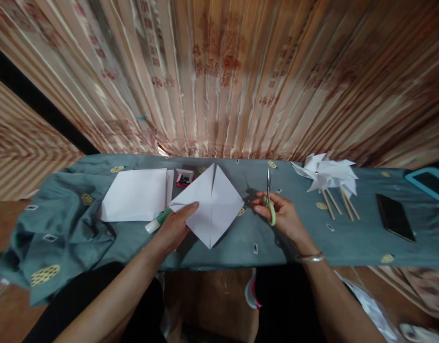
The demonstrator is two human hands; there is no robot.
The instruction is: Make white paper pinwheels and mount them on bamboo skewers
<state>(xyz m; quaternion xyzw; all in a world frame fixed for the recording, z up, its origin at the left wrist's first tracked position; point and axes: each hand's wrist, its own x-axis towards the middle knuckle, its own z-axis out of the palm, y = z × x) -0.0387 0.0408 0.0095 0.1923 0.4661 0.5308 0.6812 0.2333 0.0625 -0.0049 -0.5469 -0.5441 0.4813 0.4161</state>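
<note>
My left hand (179,224) pinches a square white sheet of paper (214,207) near its left corner, thumb on top. The sheet is turned like a diamond, with slits running inward from its top and left corners and crease lines through the middle. To the right of it, my right hand (281,214) grips a pair of scissors (270,202) with pale green handles, blades pointing up and slightly parted. The blades are apart from the paper. Beside my left wrist lies a green and white tube (158,222), partly hidden by the hand.
Left, a stack of white paper (135,195); behind it, a small open box (184,178) of dark bits. Right, white paper pinwheels (324,174) on wooden sticks, a black phone (395,216) and a blue-framed device (428,183). A green patterned cloth (233,257) covers the table; a pleated curtain (219,81) hangs behind.
</note>
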